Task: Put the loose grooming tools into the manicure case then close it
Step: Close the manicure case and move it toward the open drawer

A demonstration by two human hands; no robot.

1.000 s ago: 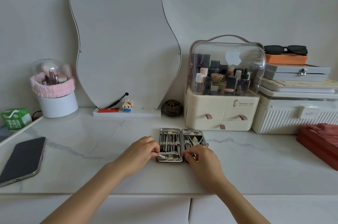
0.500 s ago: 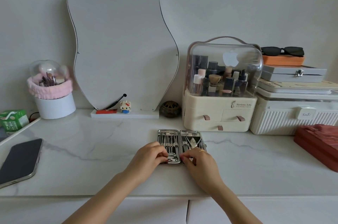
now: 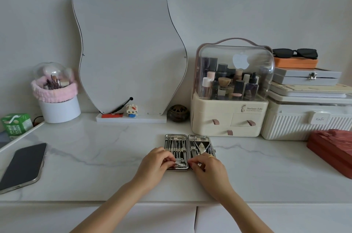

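- While the manicure case [image 3: 189, 149] lies open and flat on the counter [image 3: 114, 156], both hands work at its near end, so this looks like tucking in the last tools.
- The left hand [image 3: 154, 166] has its fingers curled at the near corner of the left half of the case, and seems to pinch a small shiny tool [image 3: 179, 163] there.
- The right hand [image 3: 209, 170] is curled over the near end of the right half of the case; what it holds is hidden.
- Each tool should sit flat under its strap, or the case may not shut.
- After that, one half can fold over the other.
- Just behind the case stands the cream makeup box [image 3: 228, 118], so the case should not slide back.
- Left of the case the counter is bare up to the phone [image 3: 22, 166].
- Near the case is the counter's front edge, so nothing should be pulled that way.
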